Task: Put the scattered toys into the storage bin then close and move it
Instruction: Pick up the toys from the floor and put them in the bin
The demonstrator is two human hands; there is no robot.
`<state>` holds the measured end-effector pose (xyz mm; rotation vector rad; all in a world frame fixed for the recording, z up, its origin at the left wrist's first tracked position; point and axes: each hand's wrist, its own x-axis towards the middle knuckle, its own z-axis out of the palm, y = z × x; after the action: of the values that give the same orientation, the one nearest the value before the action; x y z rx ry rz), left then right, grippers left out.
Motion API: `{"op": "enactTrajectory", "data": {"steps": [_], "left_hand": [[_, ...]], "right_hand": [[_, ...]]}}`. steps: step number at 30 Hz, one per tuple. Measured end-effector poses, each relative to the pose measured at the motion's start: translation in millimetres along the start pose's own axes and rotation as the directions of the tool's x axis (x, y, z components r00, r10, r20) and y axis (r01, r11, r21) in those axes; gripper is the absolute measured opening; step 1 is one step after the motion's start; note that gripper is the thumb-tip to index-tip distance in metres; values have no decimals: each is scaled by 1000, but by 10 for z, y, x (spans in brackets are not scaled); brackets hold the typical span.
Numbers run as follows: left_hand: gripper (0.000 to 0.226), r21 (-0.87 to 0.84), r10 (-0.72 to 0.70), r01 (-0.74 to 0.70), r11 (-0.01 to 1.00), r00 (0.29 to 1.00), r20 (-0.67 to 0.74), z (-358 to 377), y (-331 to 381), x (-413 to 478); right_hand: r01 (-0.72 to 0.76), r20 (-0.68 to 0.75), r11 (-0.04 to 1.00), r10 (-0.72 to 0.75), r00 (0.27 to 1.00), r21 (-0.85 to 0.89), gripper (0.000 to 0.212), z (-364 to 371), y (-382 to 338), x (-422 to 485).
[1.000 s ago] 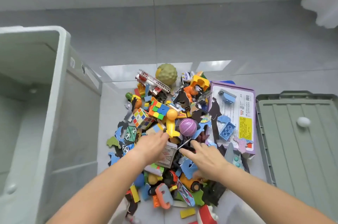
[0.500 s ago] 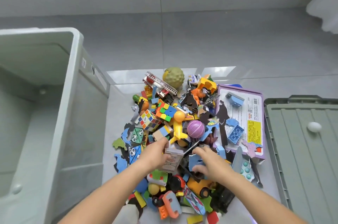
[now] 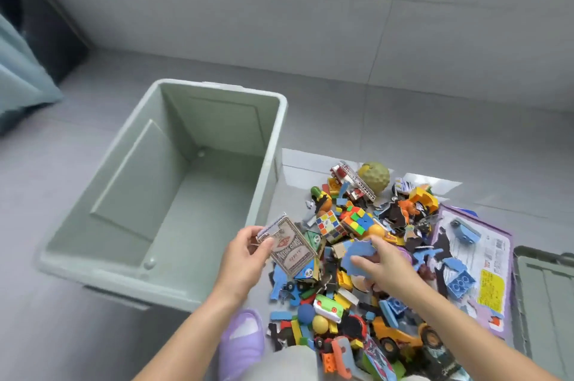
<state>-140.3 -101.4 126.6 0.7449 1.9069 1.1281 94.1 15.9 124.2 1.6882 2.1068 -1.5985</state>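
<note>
A pale green storage bin (image 3: 273,144) stands open and empty on the grey floor at the left. To its right lies a heap of toys (image 3: 366,262): cubes, blocks, cars, foam pieces. My left hand (image 3: 245,256) pinches a card box (image 3: 290,245) lifted beside the bin's right wall. My right hand (image 3: 382,262) grips a blue foam piece (image 3: 362,251) above the heap. The bin's green lid (image 3: 546,293) lies flat at the far right edge.
A purple flat toy package (image 3: 484,265) lies between the heap and the lid. A green bumpy ball (image 3: 374,176) and a toy fire truck (image 3: 351,183) sit at the heap's far side. My purple slipper (image 3: 242,340) is near the bin's front corner. A wall rises behind.
My left hand lifted the card box out of the heap toward the bin. My right hand picked up a blue foam piece. The view swung left, showing the whole bin.
</note>
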Motion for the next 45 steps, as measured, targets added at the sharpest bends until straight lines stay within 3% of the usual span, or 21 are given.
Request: {"op": "enactTrajectory", "data": {"steps": [4, 7, 11, 14, 17, 20, 22, 25, 29, 32, 35, 39, 42, 45], "left_hand": [[7, -173, -68, 11, 985, 943, -325, -777, -37, -74], [8, -210, -187, 110, 971, 899, -395, -1183, -230, 3], [14, -102, -321, 304, 947, 905, -280, -1303, -542, 171], [19, -16, -313, 318, 948, 920, -237, -1180, -558, 233], [12, 41, -216, 224, 974, 965, -150, -886, -281, 213], [5, 60, -91, 89, 994, 995, 33, -418, 24, 165], [9, 107, -26, 4, 994, 978, 206, -16, 144, 159], [5, 235, 2, -92, 968, 935, 355, 624, 130, 266], [20, 489, -24, -259, 833, 866, 499, 1363, -169, 546], [29, 647, -29, -390, 655, 843, 538, 1709, -506, 817], [28, 739, -74, -430, 519, 838, 540, 1899, -809, 1067], [27, 790, -109, -468, 397, 830, 547, 2016, -1076, 1171], [20, 784, -63, -433, 444, 858, 510, 2016, -1080, 1148], [20, 723, -34, -367, 585, 880, 474, 1857, -871, 1022]], "right_hand": [[229, 69, 972, -232, 970, 45, 22, 698, -1255, -21], [258, 95, 966, -255, 962, -17, 28, 1290, -1711, 134], [213, 83, 962, -202, 976, -172, 46, 1575, -1772, 329], [203, 47, 965, -198, 979, -165, 42, 1317, -1607, 317], [155, -72, 973, -169, 983, -172, 35, 820, -1230, 292], [25, -160, 965, -69, 985, -262, 34, 265, -675, 282], [-98, -228, 957, 35, 973, -273, 35, -61, -273, 276], [-242, -290, 920, 152, 945, -307, 40, -381, 327, 284], [-334, -271, 887, 252, 929, -318, 50, -433, 995, 381], [-326, -235, 871, 252, 939, -368, 63, -295, 1328, 545], [-254, -217, 844, 169, 962, -473, 75, -169, 1477, 764], [-220, -218, 797, 113, 969, -563, 69, -55, 1556, 946], [-260, -268, 804, 131, 955, -534, 65, -50, 1521, 906], [-252, -357, 921, 138, 924, -297, 60, -62, 1314, 791]]}}
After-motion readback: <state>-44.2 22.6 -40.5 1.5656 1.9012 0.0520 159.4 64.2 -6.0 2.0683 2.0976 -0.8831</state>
